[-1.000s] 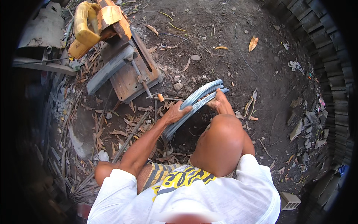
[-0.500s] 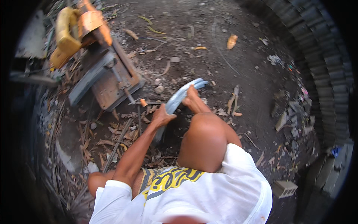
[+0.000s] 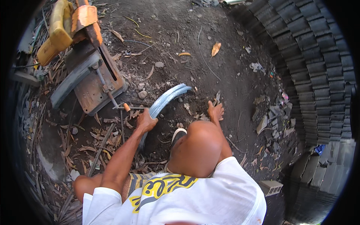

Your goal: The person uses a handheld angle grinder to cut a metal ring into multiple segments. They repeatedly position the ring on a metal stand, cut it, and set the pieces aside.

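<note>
My left hand (image 3: 145,120) is closed round a curved, ridged bundle of bluish-grey strips or wires (image 3: 165,99); I cannot tell which. The bundle arcs from near my left knee up to the bare soil ahead, and its lower part is partly hidden by my hand and arm. Beyond my right knee, my right hand (image 3: 216,111) is off the bundle, low over the dirt beside a dry leaf (image 3: 217,97), fingers apart and nothing seen in them. At the left stands a cut-off saw (image 3: 100,90) with a yellow handle and rusty base; a curved grey piece (image 3: 75,78) rests across its base.
The saw's clamp crank with an orange grip (image 3: 126,107) juts toward my left hand. Stacked dark roof tiles (image 3: 315,67) curve along the right. Rubble (image 3: 275,116), a hollow block (image 3: 270,187) and dry leaves (image 3: 88,148) lie about. A thin wire (image 3: 206,60) crosses the soil ahead.
My right hand has let go of the bundle and moved right and down toward the ground. My left hand keeps its hold. The view has shifted slightly.
</note>
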A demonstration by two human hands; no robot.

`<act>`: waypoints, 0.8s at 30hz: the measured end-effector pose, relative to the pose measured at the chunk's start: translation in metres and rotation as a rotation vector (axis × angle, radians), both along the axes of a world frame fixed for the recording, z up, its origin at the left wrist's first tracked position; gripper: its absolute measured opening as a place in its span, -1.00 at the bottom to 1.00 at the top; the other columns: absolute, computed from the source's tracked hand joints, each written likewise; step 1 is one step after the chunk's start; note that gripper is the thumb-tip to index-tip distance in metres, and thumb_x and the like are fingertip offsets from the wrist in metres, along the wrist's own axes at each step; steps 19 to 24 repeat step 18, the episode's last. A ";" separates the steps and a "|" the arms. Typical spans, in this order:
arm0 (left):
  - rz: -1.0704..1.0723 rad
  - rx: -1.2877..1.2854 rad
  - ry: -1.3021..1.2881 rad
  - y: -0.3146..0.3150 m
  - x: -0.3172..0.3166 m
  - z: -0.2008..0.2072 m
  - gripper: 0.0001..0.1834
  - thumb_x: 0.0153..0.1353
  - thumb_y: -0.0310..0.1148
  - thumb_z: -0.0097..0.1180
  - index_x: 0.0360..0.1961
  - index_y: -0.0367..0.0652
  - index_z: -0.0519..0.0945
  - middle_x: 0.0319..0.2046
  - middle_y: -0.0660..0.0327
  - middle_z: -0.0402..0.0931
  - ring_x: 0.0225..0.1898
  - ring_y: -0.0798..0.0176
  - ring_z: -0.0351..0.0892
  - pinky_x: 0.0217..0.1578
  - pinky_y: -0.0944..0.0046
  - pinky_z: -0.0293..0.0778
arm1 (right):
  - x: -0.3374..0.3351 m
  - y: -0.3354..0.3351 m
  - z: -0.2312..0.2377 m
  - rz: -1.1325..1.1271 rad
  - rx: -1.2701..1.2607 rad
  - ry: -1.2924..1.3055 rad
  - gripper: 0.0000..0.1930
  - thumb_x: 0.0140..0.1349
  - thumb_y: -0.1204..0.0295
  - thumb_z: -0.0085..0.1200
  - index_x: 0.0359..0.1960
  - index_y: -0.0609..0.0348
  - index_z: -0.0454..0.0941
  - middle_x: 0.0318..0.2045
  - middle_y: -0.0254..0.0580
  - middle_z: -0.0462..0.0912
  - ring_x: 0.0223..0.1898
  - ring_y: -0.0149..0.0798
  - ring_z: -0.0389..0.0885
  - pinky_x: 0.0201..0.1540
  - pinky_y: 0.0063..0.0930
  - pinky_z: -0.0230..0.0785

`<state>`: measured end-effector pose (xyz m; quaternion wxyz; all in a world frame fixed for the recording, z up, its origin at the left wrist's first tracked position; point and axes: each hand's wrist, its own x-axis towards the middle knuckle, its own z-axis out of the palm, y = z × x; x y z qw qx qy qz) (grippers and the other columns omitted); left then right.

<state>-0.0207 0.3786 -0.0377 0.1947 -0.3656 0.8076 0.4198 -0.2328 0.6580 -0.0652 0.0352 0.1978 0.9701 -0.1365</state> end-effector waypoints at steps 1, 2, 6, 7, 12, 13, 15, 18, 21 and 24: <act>-0.008 -0.006 -0.017 0.001 0.000 0.001 -0.28 0.03 -0.18 0.28 0.17 -0.36 0.37 0.01 -0.33 0.56 0.10 -0.33 0.55 0.14 -0.11 0.45 | -0.002 0.002 0.000 -0.004 0.023 -0.107 -0.27 0.16 0.04 0.32 0.26 0.21 0.36 0.20 0.20 0.44 0.29 0.20 0.34 0.28 0.18 0.23; -0.008 -0.038 -0.012 0.004 0.000 0.002 -0.29 0.04 -0.20 0.28 0.15 -0.38 0.36 -0.01 -0.34 0.56 0.09 -0.35 0.55 0.15 -0.12 0.44 | -0.004 0.004 0.000 -0.004 0.014 -0.114 -0.25 0.16 0.03 0.33 0.27 0.20 0.35 0.21 0.19 0.44 0.31 0.20 0.34 0.29 0.19 0.22; 0.011 0.033 0.062 0.003 0.004 -0.001 -0.30 0.04 -0.23 0.29 0.14 -0.41 0.34 -0.02 -0.36 0.56 0.09 -0.37 0.54 0.16 -0.13 0.43 | -0.022 0.020 -0.009 -0.042 -0.016 -0.212 -0.21 0.10 0.03 0.35 0.29 0.20 0.37 0.25 0.14 0.42 0.33 0.18 0.34 0.33 0.09 0.24; 0.021 0.032 0.078 0.002 0.005 -0.003 -0.30 0.04 -0.24 0.29 0.14 -0.42 0.34 -0.02 -0.36 0.56 0.09 -0.37 0.54 0.16 -0.13 0.43 | -0.032 0.023 -0.009 -0.011 -0.020 -0.260 -0.22 0.06 0.05 0.37 0.26 0.24 0.40 0.23 0.14 0.44 0.31 0.18 0.36 0.32 0.06 0.27; -0.037 -0.026 0.035 -0.012 0.001 0.027 -0.34 0.02 -0.15 0.31 0.07 -0.34 0.42 -0.10 -0.28 0.61 -0.01 -0.32 0.61 0.09 -0.16 0.47 | -0.038 0.033 0.018 -0.030 -0.095 -0.322 -0.25 -0.05 0.13 0.35 0.15 0.39 0.51 0.20 0.33 0.49 0.29 0.25 0.42 0.30 -0.15 0.35; -0.046 -0.016 0.045 -0.018 0.000 0.039 -0.33 0.01 -0.16 0.33 0.07 -0.35 0.42 -0.12 -0.26 0.62 -0.02 -0.30 0.62 0.05 -0.17 0.49 | -0.025 0.039 0.031 0.002 -0.159 -0.411 -0.25 -0.05 0.12 0.35 0.15 0.39 0.51 0.22 0.35 0.46 0.31 0.25 0.39 0.29 -0.19 0.35; -0.069 -0.037 0.052 -0.028 -0.004 0.070 -0.35 0.01 -0.18 0.33 0.06 -0.36 0.42 -0.13 -0.24 0.63 -0.03 -0.29 0.62 0.03 -0.16 0.50 | 0.000 0.050 0.068 0.034 -0.277 -0.584 -0.23 -0.06 0.09 0.33 0.15 0.38 0.52 0.27 0.40 0.40 0.35 0.25 0.35 0.27 -0.29 0.36; -0.091 -0.088 0.071 -0.040 -0.012 0.126 -0.42 0.00 -0.20 0.36 -0.02 -0.27 0.41 -0.14 -0.23 0.63 -0.09 -0.31 0.64 -0.02 -0.17 0.52 | 0.039 0.051 0.128 0.078 -0.337 -0.909 -0.14 -0.06 0.10 0.33 0.24 0.46 0.39 0.41 0.41 0.17 0.34 0.30 0.36 0.28 -0.25 0.37; -0.091 -0.088 0.071 -0.040 -0.012 0.126 -0.42 0.00 -0.20 0.36 -0.02 -0.27 0.41 -0.14 -0.23 0.63 -0.09 -0.31 0.64 -0.02 -0.17 0.52 | 0.039 0.051 0.128 0.078 -0.337 -0.909 -0.14 -0.06 0.10 0.33 0.24 0.46 0.39 0.41 0.41 0.17 0.34 0.30 0.36 0.28 -0.25 0.37; -0.091 -0.088 0.071 -0.040 -0.012 0.126 -0.42 0.00 -0.20 0.36 -0.02 -0.27 0.41 -0.14 -0.23 0.63 -0.09 -0.31 0.64 -0.02 -0.17 0.52 | 0.039 0.051 0.128 0.078 -0.337 -0.909 -0.14 -0.06 0.10 0.33 0.24 0.46 0.39 0.41 0.41 0.17 0.34 0.30 0.36 0.28 -0.25 0.37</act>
